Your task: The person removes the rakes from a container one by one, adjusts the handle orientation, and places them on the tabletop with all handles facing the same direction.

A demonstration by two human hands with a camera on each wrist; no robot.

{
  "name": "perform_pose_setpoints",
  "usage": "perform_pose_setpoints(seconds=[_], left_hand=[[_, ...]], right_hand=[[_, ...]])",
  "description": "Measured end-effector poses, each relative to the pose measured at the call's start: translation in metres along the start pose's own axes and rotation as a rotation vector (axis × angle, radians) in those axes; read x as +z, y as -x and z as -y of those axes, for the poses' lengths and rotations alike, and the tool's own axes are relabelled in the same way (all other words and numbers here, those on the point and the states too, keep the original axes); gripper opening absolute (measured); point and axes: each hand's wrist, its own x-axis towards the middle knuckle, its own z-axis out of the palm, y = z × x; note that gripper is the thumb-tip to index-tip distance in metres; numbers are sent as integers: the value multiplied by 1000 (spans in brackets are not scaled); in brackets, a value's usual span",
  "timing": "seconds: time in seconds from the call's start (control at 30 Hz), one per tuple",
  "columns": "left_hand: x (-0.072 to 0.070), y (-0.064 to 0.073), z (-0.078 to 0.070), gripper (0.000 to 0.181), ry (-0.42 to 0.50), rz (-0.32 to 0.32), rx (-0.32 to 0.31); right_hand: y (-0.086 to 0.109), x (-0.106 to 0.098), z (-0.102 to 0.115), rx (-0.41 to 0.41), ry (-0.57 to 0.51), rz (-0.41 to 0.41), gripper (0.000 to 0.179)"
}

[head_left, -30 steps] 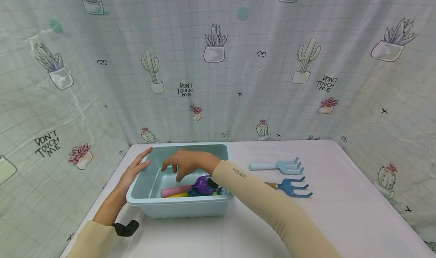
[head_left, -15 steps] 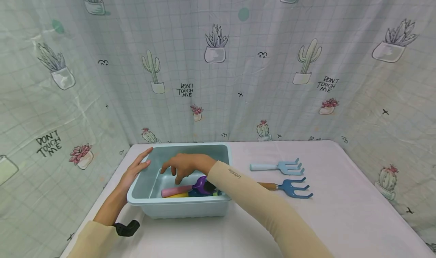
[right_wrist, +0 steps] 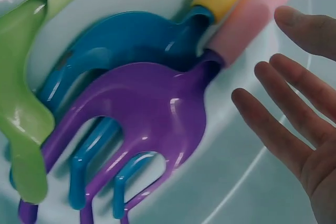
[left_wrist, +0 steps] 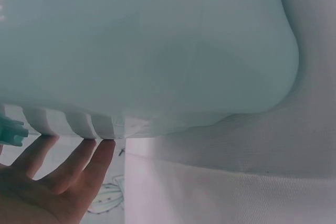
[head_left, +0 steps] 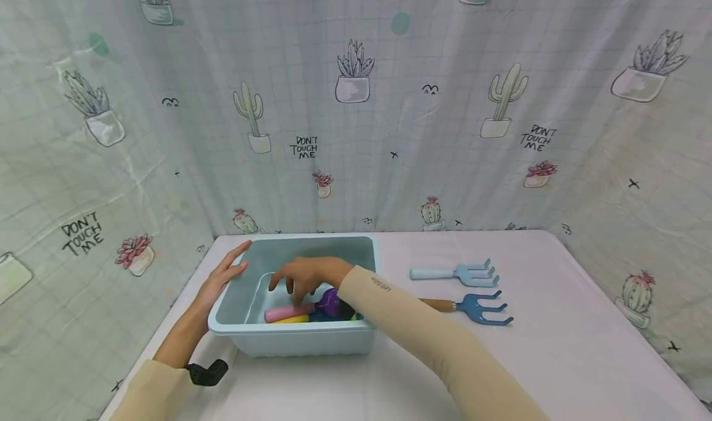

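Observation:
My right hand [head_left: 305, 275] reaches down inside a pale blue plastic tub [head_left: 300, 342]. Its fingers are spread and grip nothing. In the right wrist view the thumb lies close to the pink handle of a purple hand fork [right_wrist: 163, 98]. That fork overlaps a blue hand fork [right_wrist: 126, 38] with a yellow handle. A light green tool [right_wrist: 23, 93] partly covers the forks' tines. My left hand [head_left: 218, 277] rests against the tub's left side; in the left wrist view its straight fingertips [left_wrist: 102, 148] touch the tub's edge.
On the white table [head_left: 562, 347], right of the tub, lie a light blue hand fork [head_left: 470, 273] and a darker blue hand fork [head_left: 479, 308] with a wooden handle, partly behind my right sleeve. A printed curtain [head_left: 400, 124] surrounds the table's back and sides.
My right hand has lowered and moved slightly right, bringing its thumb close to the pink handle. The left hand and the tub have stayed in place.

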Motion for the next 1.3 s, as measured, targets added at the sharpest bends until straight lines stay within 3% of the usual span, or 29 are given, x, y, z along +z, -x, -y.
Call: perform_pose_setpoints(seconds=[0.23, 0.53, 1.07, 1.3], left_hand=[[-1, 0, 1, 61, 8, 8, 8], [-2, -1, 1, 61, -11, 5, 7], [-2, 0, 2, 62, 16, 18, 33], [-1, 0, 1, 62, -11, 10, 25]], right_hand=[[-3, 5, -3, 16, 33, 20, 60], [-3, 7, -3, 28, -3, 59, 61], [2, 9, -3, 111, 83, 93, 54], [-1, 8, -4, 79, 95, 83, 55]])
